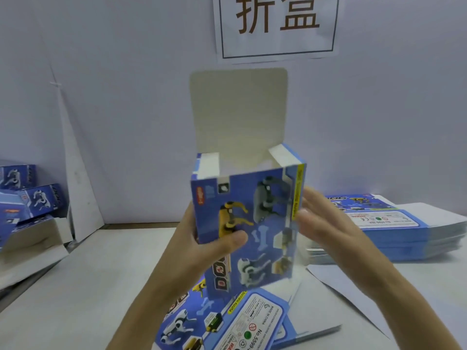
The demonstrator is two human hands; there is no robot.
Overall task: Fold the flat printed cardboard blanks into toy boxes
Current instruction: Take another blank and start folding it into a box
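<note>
Nearest lies one flat printed blank point(227, 322) on the counter point(88, 274), partly hidden by both forearms. Above it, one half-formed toy box point(262, 223) is held upright, its lid flap point(237, 114) standing up and two side flaps point(208, 164) open. The left hand point(209, 243) grips the box's left edge, thumb across the printed front. The right hand point(326, 223) has straight fingers at the right edge; blur hides whether they touch. One stack of blanks point(404, 233) sits right, about three folded boxes point(30, 195) left, and one sign point(278, 26) on the wall.
</note>
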